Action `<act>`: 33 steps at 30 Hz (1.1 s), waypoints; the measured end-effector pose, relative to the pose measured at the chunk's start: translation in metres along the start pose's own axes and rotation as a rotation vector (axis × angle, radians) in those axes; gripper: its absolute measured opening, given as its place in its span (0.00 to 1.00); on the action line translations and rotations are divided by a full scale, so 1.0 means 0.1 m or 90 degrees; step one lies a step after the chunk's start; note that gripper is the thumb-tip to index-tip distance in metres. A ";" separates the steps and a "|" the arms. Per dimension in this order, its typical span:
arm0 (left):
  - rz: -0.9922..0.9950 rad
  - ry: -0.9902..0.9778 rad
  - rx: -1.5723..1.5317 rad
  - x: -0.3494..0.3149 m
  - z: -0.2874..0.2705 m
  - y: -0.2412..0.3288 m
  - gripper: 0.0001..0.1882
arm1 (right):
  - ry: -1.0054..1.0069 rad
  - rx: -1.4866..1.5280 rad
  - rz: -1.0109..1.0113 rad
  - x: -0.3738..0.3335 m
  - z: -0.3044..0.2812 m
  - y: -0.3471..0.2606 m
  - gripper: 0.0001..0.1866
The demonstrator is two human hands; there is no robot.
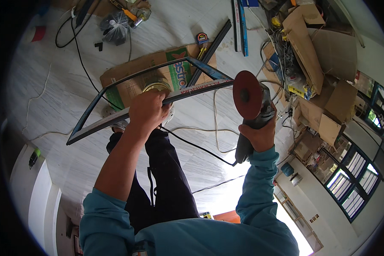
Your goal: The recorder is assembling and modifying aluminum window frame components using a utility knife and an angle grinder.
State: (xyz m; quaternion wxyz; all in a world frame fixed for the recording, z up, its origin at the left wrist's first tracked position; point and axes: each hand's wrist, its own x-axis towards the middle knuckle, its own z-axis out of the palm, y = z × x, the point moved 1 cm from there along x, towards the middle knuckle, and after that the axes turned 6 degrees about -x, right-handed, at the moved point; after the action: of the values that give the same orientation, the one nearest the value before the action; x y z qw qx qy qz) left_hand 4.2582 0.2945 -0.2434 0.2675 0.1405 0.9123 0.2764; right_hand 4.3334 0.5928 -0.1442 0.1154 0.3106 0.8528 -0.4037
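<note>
My left hand [147, 110] is closed around the near bar of a dark rectangular metal frame [200, 88], which carries a printed protective film. The frame is tilted above the floor, with its far side over a flattened cardboard sheet [126, 77]. My right hand [261, 135] grips an angle grinder [244, 148] upright. Its reddish-brown disc [246, 94] faces left, close to the right end of the near bar; whether they touch I cannot tell. Just beyond my left hand is a gold-rimmed round thing [158, 86], partly hidden.
A tape measure [202, 38], a yellow cutter knife [202, 52] and a dark metal bar [219, 42] lie beyond the frame. Cardboard boxes [303, 47] and tangled cables pile up at the right. A black cord [200, 147] runs from the grinder past my legs. A black plastic bag [115, 27] lies far left.
</note>
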 end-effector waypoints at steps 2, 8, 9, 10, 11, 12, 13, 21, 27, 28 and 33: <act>0.001 -0.002 0.015 -0.01 0.02 0.00 0.15 | -0.016 -0.005 -0.003 0.01 0.03 0.00 0.52; -0.031 -0.014 -0.004 -0.02 0.00 0.05 0.16 | -0.036 0.037 0.006 0.03 0.05 0.03 0.51; -0.032 -0.015 -0.005 -0.02 -0.01 0.06 0.16 | -0.033 0.025 0.000 0.03 0.04 0.05 0.51; -0.036 -0.024 -0.004 -0.01 -0.02 0.07 0.17 | -0.031 0.014 -0.005 0.03 0.03 0.06 0.51; -0.039 -0.034 -0.001 -0.01 -0.03 0.08 0.17 | -0.032 0.014 -0.005 0.03 0.03 0.07 0.51; -0.041 -0.035 -0.001 -0.02 -0.02 0.07 0.17 | -0.030 0.021 -0.001 0.03 0.04 0.07 0.51; -0.033 -0.030 0.001 -0.02 -0.01 0.05 0.17 | -0.028 0.029 0.003 0.02 0.04 0.08 0.51; -0.032 -0.024 0.002 0.03 -0.06 0.05 0.17 | -0.023 0.172 0.026 -0.08 0.00 0.39 0.45; -0.023 -0.010 0.008 0.15 -0.09 0.00 0.14 | -0.029 0.419 0.158 -0.32 0.09 0.71 0.37; -0.018 0.012 0.015 0.19 -0.09 -0.02 0.13 | -0.027 0.474 0.190 -0.36 0.11 0.79 0.35; 0.028 0.051 0.022 0.34 -0.22 0.10 0.22 | 0.010 0.597 0.289 -0.59 0.28 1.18 0.34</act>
State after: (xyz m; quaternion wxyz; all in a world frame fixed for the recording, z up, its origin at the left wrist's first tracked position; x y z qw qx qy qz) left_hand 4.2192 0.3066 -0.2357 0.2219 0.1538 0.9237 0.2719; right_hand 4.4516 0.6026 -0.2086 0.0419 0.5088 0.4921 -0.7051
